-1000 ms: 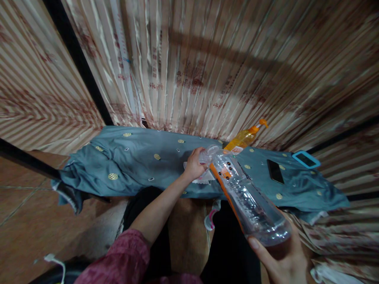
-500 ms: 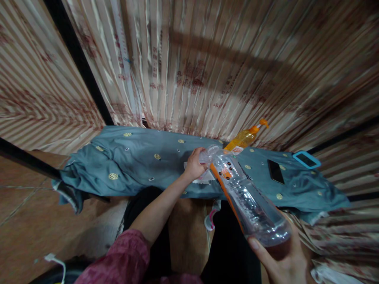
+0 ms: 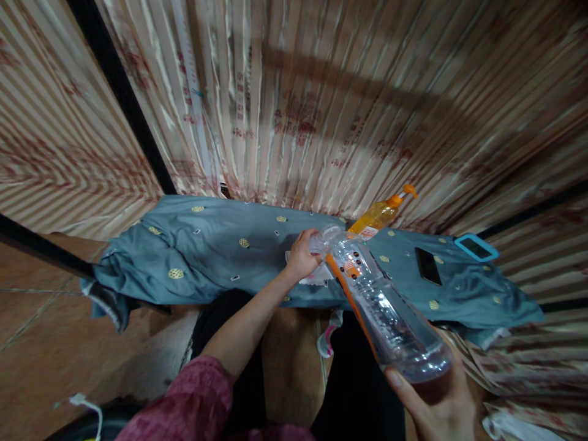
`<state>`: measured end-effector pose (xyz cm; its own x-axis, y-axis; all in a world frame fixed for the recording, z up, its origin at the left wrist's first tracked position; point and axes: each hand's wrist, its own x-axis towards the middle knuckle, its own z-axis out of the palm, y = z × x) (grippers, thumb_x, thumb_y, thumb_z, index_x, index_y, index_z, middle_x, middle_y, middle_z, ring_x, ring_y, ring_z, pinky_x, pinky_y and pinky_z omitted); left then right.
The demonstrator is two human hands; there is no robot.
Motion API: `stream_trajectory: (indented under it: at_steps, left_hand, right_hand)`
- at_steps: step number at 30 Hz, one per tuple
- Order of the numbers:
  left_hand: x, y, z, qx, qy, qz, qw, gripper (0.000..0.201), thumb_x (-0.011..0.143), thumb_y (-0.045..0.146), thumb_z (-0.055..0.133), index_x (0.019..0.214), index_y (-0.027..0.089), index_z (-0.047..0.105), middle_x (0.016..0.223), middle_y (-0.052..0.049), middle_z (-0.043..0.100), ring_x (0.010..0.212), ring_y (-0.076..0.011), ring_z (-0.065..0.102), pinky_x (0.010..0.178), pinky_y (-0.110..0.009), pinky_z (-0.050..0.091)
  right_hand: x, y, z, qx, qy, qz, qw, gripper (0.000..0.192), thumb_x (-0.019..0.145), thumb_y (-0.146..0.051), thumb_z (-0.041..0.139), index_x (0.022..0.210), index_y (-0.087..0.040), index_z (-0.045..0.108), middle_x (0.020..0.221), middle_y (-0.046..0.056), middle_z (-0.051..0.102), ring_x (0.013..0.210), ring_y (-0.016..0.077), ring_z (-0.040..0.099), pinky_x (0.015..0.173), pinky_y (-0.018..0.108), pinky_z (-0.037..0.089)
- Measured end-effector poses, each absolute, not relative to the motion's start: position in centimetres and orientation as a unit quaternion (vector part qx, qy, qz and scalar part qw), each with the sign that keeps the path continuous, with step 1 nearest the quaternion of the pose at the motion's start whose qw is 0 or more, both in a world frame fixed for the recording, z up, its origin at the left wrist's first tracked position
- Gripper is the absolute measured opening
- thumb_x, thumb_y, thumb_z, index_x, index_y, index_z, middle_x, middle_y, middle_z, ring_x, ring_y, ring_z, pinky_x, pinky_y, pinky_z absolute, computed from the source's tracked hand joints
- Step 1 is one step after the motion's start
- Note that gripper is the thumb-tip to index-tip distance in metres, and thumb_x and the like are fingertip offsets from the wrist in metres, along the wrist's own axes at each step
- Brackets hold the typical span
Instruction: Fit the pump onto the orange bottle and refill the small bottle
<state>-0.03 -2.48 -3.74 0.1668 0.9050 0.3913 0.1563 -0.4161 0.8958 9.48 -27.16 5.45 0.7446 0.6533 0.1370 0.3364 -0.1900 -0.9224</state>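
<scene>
A large clear plastic bottle (image 3: 390,312) with an orange strip and label lies tilted across my view, its neck pointing away to the left. My right hand (image 3: 443,398) grips it round the base. My left hand (image 3: 303,257) is closed round a small clear plastic container (image 3: 318,244) held at the bottle's neck. Whether the two openings touch, I cannot make out. Under and beside my left hand is a white paper-like piece (image 3: 316,275). Just behind the bottle's neck stands a pump bottle (image 3: 377,214) of yellow-orange liquid with an orange pump head.
A blue-grey cloth with pineapple prints (image 3: 215,245) covers the narrow table. On its right side lie a black phone (image 3: 428,266) and a blue-framed device (image 3: 476,247). Striped curtains (image 3: 294,122) hang behind it. A black pole (image 3: 124,98) rises at the left.
</scene>
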Motion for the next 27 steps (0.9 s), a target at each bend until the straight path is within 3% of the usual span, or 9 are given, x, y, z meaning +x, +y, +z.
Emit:
stream_trajectory:
  at_steps: [4,9,27]
  left_hand:
    - [-0.03,-2.45,-3.7,0.672,0.395,0.51,0.365,0.053,0.062,0.008,0.075,0.111,0.016,0.057,0.115,-0.01,0.065,0.11,-0.0266,0.062,0.098,-0.042,0.049]
    - [-0.06,-2.45,-3.62,0.674,0.398,0.506,0.362,0.053,0.062,0.009,0.076,0.111,0.018,0.057,0.115,-0.009,0.065,0.11,-0.0263,0.062,0.098,-0.042,0.049]
    - [-0.02,-2.41,-3.93,0.674,0.396,0.511,0.357,0.051,0.064,0.013,0.076,0.111,0.019,0.057,0.115,-0.008,0.065,0.109,-0.0251,0.062,0.098,-0.04,0.049]
  right_hand:
    - [9.32,-27.11,5.6,-0.76,-0.325,0.145,0.543,0.091,0.053,-0.05,0.079,0.129,-0.012,0.047,0.127,0.021,0.056,0.112,0.0367,0.057,0.095,0.051,0.045]
    - [9.26,-27.1,5.63,-0.756,-0.321,0.153,0.55,0.094,0.054,-0.049,0.079,0.132,-0.01,0.045,0.129,0.023,0.054,0.117,0.0398,0.054,0.1,0.054,0.04]
    - [9.21,-27.15,5.86,-0.756,-0.32,0.15,0.551,0.094,0.051,-0.049,0.081,0.13,-0.012,0.048,0.128,0.021,0.056,0.117,0.0401,0.056,0.101,0.054,0.041]
